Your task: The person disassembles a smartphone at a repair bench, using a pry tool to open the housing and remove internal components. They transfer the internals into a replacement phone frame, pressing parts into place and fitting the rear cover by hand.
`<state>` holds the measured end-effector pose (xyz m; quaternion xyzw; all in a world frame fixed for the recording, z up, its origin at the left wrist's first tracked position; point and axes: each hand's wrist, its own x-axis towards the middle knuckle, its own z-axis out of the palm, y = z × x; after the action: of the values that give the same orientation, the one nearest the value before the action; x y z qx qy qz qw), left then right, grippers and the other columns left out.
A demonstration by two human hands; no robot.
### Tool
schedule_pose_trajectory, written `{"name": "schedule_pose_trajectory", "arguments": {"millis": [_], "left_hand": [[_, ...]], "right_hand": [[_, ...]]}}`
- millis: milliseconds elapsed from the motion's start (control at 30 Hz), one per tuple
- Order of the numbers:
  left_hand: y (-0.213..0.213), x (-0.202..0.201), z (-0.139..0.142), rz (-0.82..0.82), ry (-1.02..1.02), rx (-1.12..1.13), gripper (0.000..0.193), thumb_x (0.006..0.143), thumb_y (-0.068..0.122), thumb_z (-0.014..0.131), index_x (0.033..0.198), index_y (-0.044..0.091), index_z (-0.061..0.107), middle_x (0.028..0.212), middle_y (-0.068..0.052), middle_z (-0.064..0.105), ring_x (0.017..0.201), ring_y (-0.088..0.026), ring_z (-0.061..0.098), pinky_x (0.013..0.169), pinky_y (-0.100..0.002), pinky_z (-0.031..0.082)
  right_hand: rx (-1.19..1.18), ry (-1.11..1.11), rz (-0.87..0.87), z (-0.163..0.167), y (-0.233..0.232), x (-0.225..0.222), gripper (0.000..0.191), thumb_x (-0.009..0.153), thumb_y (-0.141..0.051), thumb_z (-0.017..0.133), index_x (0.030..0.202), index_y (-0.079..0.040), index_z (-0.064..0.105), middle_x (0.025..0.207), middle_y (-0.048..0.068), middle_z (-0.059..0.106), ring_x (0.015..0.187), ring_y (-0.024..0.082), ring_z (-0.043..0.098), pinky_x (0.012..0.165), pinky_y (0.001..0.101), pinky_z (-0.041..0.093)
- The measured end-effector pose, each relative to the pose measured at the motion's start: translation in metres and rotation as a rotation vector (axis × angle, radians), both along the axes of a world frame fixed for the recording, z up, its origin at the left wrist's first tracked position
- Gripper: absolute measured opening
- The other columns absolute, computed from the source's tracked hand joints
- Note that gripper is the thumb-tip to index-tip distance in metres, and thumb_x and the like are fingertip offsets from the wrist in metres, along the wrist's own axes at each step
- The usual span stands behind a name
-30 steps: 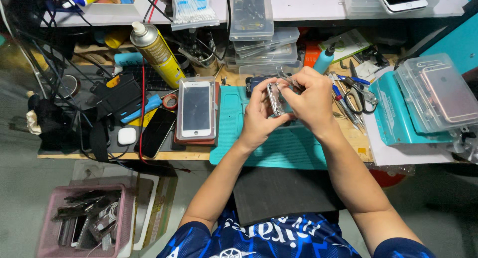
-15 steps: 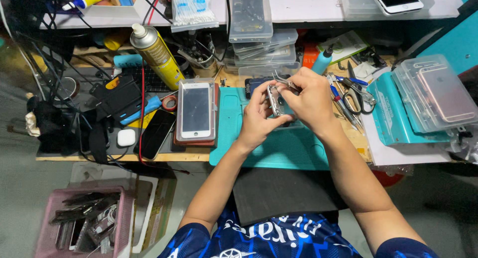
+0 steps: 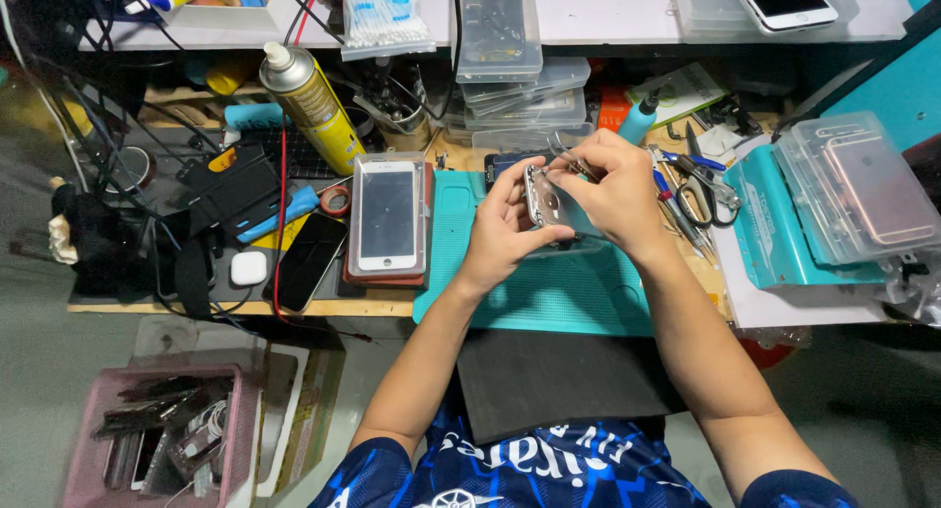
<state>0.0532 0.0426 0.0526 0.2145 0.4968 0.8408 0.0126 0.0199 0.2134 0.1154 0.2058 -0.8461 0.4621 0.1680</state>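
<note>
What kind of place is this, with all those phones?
Probably a phone repair bench. The left hand holds an opened phone body, a white phone lies beside the teal work mat, and scissors lie nearby.

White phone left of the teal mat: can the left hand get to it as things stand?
Probably not right away: the left hand is gripping the phone frame. Otherwise the white phone lies face up, uncovered, just beside it.

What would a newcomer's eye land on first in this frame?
Both hands, left and right, meet at centre over the teal mat, holding a phone frame. A yellow spray can stands upper left, with a white phone lying beside the mat. A clear case sits at right.
</note>
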Motion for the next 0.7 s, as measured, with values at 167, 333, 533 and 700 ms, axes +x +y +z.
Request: {"name": "schedule_pose_trajectory", "arguments": {"millis": [167, 333, 533, 700], "left_hand": [[-0.01, -0.003, -0.004, -0.057, -0.037, -0.007, 0.089, 0.081, -0.011, 0.082, 0.157, -0.002, 0.038, 0.141, -0.014, 0.058, 0.124, -0.018, 0.061, 0.106, -0.034, 0.055], [-0.017, -0.009, -0.009, -0.137, -0.062, 0.0, 0.09, 0.085, -0.011, 0.079, 0.161, -0.003, 0.033, 0.147, -0.012, 0.055, 0.124, -0.015, 0.059, 0.106, -0.033, 0.054], [-0.015, -0.011, -0.008, -0.179, -0.074, 0.022, 0.091, 0.091, -0.008, 0.074, 0.166, 0.002, 0.023, 0.151, -0.008, 0.052, 0.131, -0.013, 0.053, 0.113, -0.029, 0.047], [-0.012, -0.007, -0.001, -0.141, -0.064, -0.033, 0.092, 0.091, -0.009, 0.076, 0.167, 0.002, 0.026, 0.144, -0.011, 0.054, 0.129, -0.014, 0.053, 0.111, -0.031, 0.05]], "right_hand": [[-0.071, -0.116, 0.177, -0.006, 0.009, -0.009, 0.013, 0.085, -0.006, 0.078, 0.098, -0.003, 0.079, 0.086, 0.003, 0.065, 0.074, 0.009, 0.056, 0.065, 0.0242, 0.043], [-0.165, -0.314, 0.291, -0.013, 0.017, -0.024, 0.016, 0.084, -0.007, 0.078, 0.098, -0.001, 0.079, 0.085, 0.0, 0.065, 0.075, 0.006, 0.057, 0.066, 0.0234, 0.043], [-0.168, -0.316, 0.22, -0.019, 0.016, -0.021, 0.016, 0.085, -0.011, 0.079, 0.097, 0.0, 0.078, 0.082, 0.0, 0.064, 0.073, 0.005, 0.056, 0.064, 0.0241, 0.043], [-0.093, -0.185, 0.12, -0.016, 0.011, -0.012, 0.016, 0.084, -0.011, 0.079, 0.096, -0.001, 0.078, 0.082, 0.003, 0.065, 0.07, 0.007, 0.056, 0.062, 0.0254, 0.043]]}}
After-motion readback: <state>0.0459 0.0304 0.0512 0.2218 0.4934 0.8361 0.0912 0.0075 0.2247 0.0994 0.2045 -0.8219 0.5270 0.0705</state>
